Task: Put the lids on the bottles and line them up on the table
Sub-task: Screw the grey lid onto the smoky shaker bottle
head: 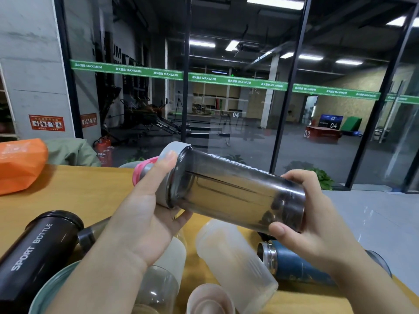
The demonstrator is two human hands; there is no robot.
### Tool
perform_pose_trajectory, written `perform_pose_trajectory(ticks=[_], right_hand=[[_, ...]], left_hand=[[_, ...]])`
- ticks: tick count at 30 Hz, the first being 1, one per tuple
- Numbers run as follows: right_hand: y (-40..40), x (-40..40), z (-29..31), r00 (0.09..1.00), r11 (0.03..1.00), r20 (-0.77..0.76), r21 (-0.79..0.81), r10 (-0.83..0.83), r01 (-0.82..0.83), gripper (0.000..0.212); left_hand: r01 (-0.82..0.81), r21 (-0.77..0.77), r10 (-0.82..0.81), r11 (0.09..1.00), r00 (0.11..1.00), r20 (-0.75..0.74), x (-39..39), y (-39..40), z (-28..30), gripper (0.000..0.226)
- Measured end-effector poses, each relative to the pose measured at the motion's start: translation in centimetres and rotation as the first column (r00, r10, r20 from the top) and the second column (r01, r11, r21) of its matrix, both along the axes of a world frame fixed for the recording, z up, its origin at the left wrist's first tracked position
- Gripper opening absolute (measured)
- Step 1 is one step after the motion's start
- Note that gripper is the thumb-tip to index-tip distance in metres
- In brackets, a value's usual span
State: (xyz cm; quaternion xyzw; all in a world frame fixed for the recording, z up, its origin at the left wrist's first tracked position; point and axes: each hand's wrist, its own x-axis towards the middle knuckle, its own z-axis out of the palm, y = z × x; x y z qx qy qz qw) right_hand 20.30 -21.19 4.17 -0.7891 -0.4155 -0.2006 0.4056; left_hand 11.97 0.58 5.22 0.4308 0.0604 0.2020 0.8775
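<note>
A smoky transparent bottle (235, 196) is held sideways in the air above the wooden table (74, 191). My right hand (317, 220) grips its base end. At the bottle's mouth on the left sits a grey lid (169, 159) with a pink part, and my left hand (145, 211) grips that lid, thumb on its rim. Under my hands lie other bottles: a black one marked SPORT BOTTLE (36, 252), a frosted white one (233, 261), a blue one with a bare metal neck (294, 266) and a clear one (158, 284).
An orange bag (20, 164) lies at the table's far left. A pale teal round rim (49, 288) and a pinkish lid (210, 300) sit at the near edge. A glass wall (226, 109) stands behind the table. Grey floor (374, 223) shows to the right.
</note>
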Motion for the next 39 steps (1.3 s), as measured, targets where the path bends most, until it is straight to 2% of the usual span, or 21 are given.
perform_pose_trajectory(ticks=[4,7,9,11,13,15,16,17,18,19,20,22,24,27,30,33,36,39], right_hand=[[0.3,-0.2,-0.1,0.989,0.999,-0.143,-0.023,0.044,-0.048,0.053],[0.2,-0.2,-0.1,0.958,0.996,-0.275,0.019,0.084,-0.082,0.058],[0.0,0.0,-0.1,0.923,0.991,-0.361,0.067,0.133,-0.116,0.054],[0.5,0.4,0.0,0.86,0.991,-0.493,0.102,0.13,-0.092,0.057],[0.9,0.7,-0.1,0.761,0.988,-0.641,0.157,0.099,0.004,0.056],[1.1,0.9,-0.2,0.664,0.986,-0.739,0.167,0.114,0.017,0.058],[1.0,0.6,-0.4,0.63,0.986,-0.762,0.165,0.15,-0.035,0.054],[1.0,0.3,-0.2,0.599,0.984,-0.783,0.169,0.167,-0.054,0.04],[0.6,0.2,0.0,0.576,0.979,-0.794,0.185,0.197,-0.08,0.03],[0.5,0.1,0.2,0.553,0.974,-0.803,0.202,0.223,-0.1,0.03],[0.6,0.2,0.4,0.516,0.965,-0.816,0.23,0.263,-0.127,0.035],[0.7,0.9,0.6,0.422,0.957,-0.859,0.252,0.289,-0.142,0.065],[0.1,0.8,0.3,0.386,0.952,-0.873,0.245,0.299,-0.184,0.087],[0.3,1.2,0.1,0.365,0.948,-0.879,0.247,0.306,-0.2,0.09],[1.0,1.3,-0.3,0.331,0.944,-0.887,0.277,0.323,-0.178,0.084],[1.5,0.9,-0.2,0.385,0.94,-0.858,0.308,0.34,-0.144,0.075],[1.2,1.1,-0.4,0.54,0.945,-0.775,0.284,0.327,-0.165,0.09],[0.9,1.1,-0.4,0.723,0.966,-0.645,0.22,0.249,-0.136,0.102]], left_hand=[[-0.007,0.026,0.006,1.0,0.999,0.045,0.1,0.0,0.0,0.049],[0.011,0.032,-0.013,0.999,0.997,0.071,0.1,0.1,0.0,0.051],[0.032,0.04,-0.036,0.999,0.995,0.097,0.1,0.1,-0.1,0.046],[0.043,0.045,-0.049,0.998,0.991,0.123,0.2,0.2,-0.2,0.044],[0.052,0.051,-0.059,0.997,0.986,0.156,0.3,0.4,-0.3,0.046],[0.059,0.08,-0.074,0.995,0.978,0.193,0.3,0.5,-0.3,0.062],[0.06,0.087,-0.077,0.994,0.974,0.213,0.3,0.5,-0.4,0.071],[0.065,0.088,-0.084,0.994,0.969,0.234,0.4,0.5,-0.4,0.078],[0.072,0.087,-0.092,0.994,0.962,0.258,0.4,0.5,-0.4,0.08],[0.077,0.088,-0.099,0.993,0.955,0.28,0.4,0.5,-0.4,0.078],[0.081,0.087,-0.104,0.993,0.949,0.298,0.4,0.4,-0.3,0.075],[0.088,0.092,-0.113,0.992,0.938,0.327,0.4,0.4,-0.4,0.069],[0.095,0.118,-0.13,0.988,0.932,0.338,0.4,0.4,-0.5,0.069],[0.067,0.161,-0.117,0.985,0.94,0.32,0.3,0.4,-0.5,0.075],[-0.032,0.208,-0.03,0.978,0.957,0.288,0.3,0.5,-0.3,0.075],[-0.091,0.233,0.033,0.968,0.969,0.243,0.3,0.5,-0.2,0.063],[-0.121,0.26,0.07,0.958,0.978,0.195,0.2,0.3,-0.2,0.044],[-0.153,0.293,0.103,0.944,0.978,0.18,0.1,0.1,-0.2,0.061]])
